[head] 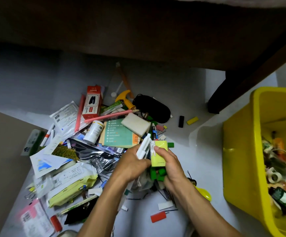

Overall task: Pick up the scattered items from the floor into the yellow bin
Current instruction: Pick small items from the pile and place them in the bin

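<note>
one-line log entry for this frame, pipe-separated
phase: gathering | left hand: holds white pens | right hand: grips yellow-green packet, green blocks | yellow bin: to the right, partly filled | floor pile: remains

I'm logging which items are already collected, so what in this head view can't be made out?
- Yellow bin: right and bottom frame edges cut it off; contents tangled and shadowed.
- Green blocks: mostly hidden by the left hand and right hand; count unclear.
- Pink-labelled packet: blurred near the bottom edge; print unreadable.
- Under the dark furniture: too dark.
</note>
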